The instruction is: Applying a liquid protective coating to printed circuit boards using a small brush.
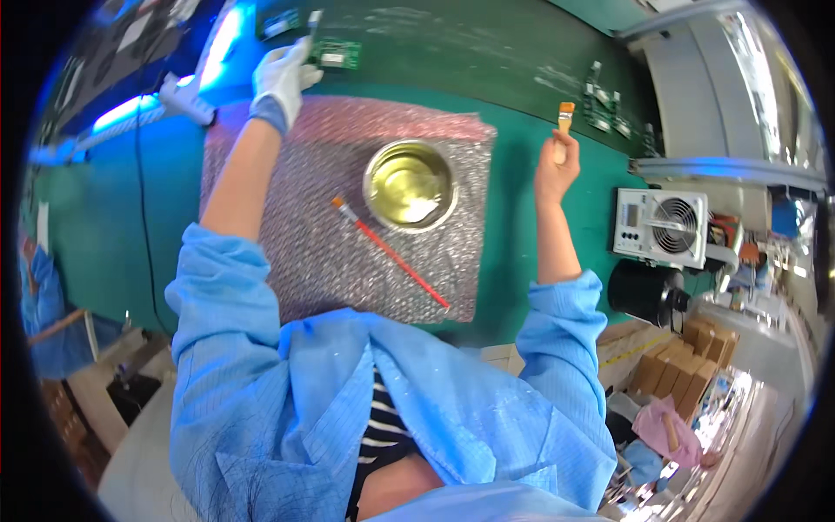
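My left hand [283,78], in a white glove with a blue cuff, reaches to the far left. Its fingers are by a slim, pale-tipped piece [314,17] that seems to be in their grip; its kind is unclear. Just right of those fingers lies a green circuit board [337,54]. Bare and closed, my right hand [557,168] holds a flat paintbrush [565,117] upright, orange bristles up. Between my arms stands a round metal bowl [370,187] of yellowish liquid. Left of the bowl lies a thin red-handled brush [400,263].
Bubble wrap [296,235] covers part of the green mat [509,235], under the bowl. More circuit boards [600,104] lie at the far right, another board [278,23] at far left. A white fan unit [663,226] and black cylinder [642,291] stand right. A cable [142,200] runs left.
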Motion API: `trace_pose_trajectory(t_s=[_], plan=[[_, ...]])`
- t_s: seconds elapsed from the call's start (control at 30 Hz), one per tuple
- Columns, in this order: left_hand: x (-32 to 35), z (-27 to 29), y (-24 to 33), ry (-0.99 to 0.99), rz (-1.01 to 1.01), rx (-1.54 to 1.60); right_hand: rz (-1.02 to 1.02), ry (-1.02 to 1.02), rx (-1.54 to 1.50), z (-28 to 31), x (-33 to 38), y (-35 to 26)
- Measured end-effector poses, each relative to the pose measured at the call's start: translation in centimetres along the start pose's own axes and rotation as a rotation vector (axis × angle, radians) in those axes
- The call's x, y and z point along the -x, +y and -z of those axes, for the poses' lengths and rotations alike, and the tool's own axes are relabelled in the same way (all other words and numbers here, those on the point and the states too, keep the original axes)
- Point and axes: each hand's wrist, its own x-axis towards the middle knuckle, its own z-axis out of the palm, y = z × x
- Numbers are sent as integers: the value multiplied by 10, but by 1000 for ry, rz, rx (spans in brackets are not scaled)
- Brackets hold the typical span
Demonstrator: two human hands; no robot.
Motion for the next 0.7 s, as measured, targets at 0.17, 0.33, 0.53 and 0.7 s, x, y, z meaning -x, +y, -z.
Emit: trace_pose_trajectory(t_s=[0.17, 0.33, 0.53, 0.7], plan=[[-10, -3, -13, 70, -134, 90, 101, 82, 388, 14, -63, 54], [32, 11, -10, -37, -156, -44, 147, 115, 640, 19, -115, 77], [64, 54, -13, 25, -107, -152, 193, 127, 847, 18, -146, 108], [67, 70, -23, -64, -62, -140, 125, 246, 672, 24, -151, 121]])
